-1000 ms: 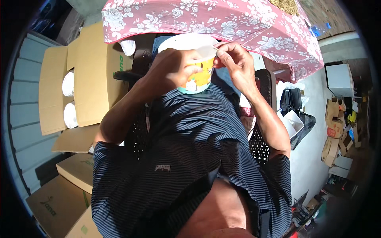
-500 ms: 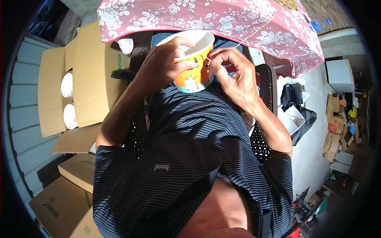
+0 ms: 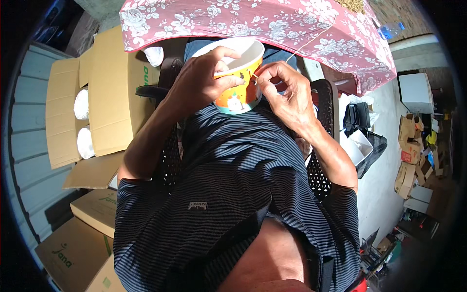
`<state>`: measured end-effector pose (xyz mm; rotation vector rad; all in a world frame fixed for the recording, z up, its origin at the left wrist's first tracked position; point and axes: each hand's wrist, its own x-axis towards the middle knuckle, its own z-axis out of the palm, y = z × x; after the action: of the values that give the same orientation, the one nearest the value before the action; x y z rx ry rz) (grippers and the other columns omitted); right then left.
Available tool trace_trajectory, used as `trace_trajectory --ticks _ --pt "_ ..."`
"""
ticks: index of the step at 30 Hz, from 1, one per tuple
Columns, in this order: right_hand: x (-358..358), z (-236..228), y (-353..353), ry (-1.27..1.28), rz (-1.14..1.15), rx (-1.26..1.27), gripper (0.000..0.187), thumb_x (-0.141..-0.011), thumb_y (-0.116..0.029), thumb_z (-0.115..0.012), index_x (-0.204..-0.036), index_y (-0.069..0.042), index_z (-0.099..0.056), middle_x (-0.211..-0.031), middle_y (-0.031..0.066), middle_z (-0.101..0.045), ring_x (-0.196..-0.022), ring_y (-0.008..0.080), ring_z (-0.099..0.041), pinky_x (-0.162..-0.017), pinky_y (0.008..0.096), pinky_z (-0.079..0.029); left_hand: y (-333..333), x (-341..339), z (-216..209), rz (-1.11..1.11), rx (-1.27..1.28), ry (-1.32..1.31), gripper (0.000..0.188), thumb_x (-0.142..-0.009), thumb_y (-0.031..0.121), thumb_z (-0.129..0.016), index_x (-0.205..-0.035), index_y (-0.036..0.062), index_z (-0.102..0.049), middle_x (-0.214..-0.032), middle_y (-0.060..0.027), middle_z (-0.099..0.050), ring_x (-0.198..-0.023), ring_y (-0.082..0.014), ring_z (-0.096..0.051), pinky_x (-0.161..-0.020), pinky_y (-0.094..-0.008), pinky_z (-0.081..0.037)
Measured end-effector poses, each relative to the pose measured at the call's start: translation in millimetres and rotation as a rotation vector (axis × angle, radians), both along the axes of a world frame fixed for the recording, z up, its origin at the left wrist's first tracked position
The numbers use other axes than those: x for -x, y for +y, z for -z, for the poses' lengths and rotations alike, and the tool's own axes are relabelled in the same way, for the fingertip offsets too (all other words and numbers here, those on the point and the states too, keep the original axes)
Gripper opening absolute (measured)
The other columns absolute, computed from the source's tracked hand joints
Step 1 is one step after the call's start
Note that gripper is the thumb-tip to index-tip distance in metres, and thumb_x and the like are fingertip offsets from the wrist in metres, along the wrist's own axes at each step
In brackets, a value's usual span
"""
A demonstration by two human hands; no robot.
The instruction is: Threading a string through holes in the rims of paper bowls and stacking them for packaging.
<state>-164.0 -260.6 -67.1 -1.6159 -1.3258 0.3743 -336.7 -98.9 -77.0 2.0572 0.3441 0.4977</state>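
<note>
A paper bucket (image 3: 237, 101), orange with cartoon figures, a teal base and a white inside, rests tilted in my lap below the table edge. My left hand (image 3: 206, 75) is closed over its left rim, fingers inside and thumb on the outer wall. At the bucket's right side, my right hand (image 3: 287, 92) pinches a thin pale cord between thumb and forefinger. A short piece of the cord (image 3: 252, 74) shows against the bucket wall by the fingertips. The rest of the cord (image 3: 311, 41) runs up over the tablecloth. Whether it passes through the wall is too small to tell.
A pink flowered tablecloth (image 3: 277, 22) covers the table ahead, with a tan fibrous pile (image 3: 351, 5) at its far right. An open cardboard box (image 3: 109, 92) holding white rounded items stands left; closed cartons (image 3: 73, 253) lie below. A white box (image 3: 357, 148) sits on the floor right.
My right hand has shifted very slightly, still pinching the cord. The short cord piece at the bucket wall stands at a steeper angle. The bucket has moved a touch right in my left hand.
</note>
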Motion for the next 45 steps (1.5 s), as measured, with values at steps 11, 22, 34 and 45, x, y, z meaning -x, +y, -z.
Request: trace_trajectory --ticks 11,22,34,45 --pt "0.7 -1.1 -0.9 0.035 0.013 0.028 0.004 -0.089 -0.004 -0.068 -0.088 0.0 -0.067 -0.085 0.0083 -0.068 -0.068 0.014 -0.063 -0.059 0.0292 -0.048 -1.8 -2.1 4.7 -0.011 -0.062 -0.117 0.044 -0.088 0.015 -0.08 -0.124 0.0047 -0.058 -0.086 -0.0205 -0.072 -0.075 -0.0289 -0.072 -0.068 -0.0388 -0.054" --pt "1.4 1.0 0.2 0.057 0.032 0.029 0.006 -0.089 -0.004 -0.069 -0.088 0.002 -0.068 -0.082 0.0091 -0.067 -0.068 0.0136 -0.063 -0.059 0.0289 -0.049 -5.1 -1.5 1.2 -0.002 -0.096 -0.085 0.043 -0.089 0.014 -0.078 -0.126 0.0058 -0.058 -0.088 -0.0189 -0.072 -0.081 -0.0333 -0.072 -0.072 -0.0401 -0.055" --pt "3.3 -0.5 -0.7 0.028 0.033 0.066 0.008 -0.091 -0.005 -0.072 -0.09 0.003 -0.07 -0.085 0.0107 -0.067 -0.068 0.0151 -0.065 -0.061 0.0294 -0.051 17.2 -19.8 0.3 0.256 -0.058 -0.1 0.029 -0.097 0.008 -0.059 -0.123 -0.0001 -0.065 -0.106 -0.0267 -0.07 -0.097 -0.0364 -0.073 -0.085 -0.0414 -0.056" --pt "1.4 1.5 -1.0 0.033 0.009 0.09 0.01 -0.092 -0.007 -0.074 -0.093 0.003 -0.071 -0.084 0.0108 -0.069 -0.069 0.0146 -0.066 -0.061 0.0299 -0.051 19.1 -28.7 -2.3 0.281 -0.057 0.004 0.017 -0.093 0.012 -0.064 -0.097 -0.001 -0.073 -0.081 -0.019 -0.07 -0.075 -0.0292 -0.072 -0.07 -0.0385 -0.054"
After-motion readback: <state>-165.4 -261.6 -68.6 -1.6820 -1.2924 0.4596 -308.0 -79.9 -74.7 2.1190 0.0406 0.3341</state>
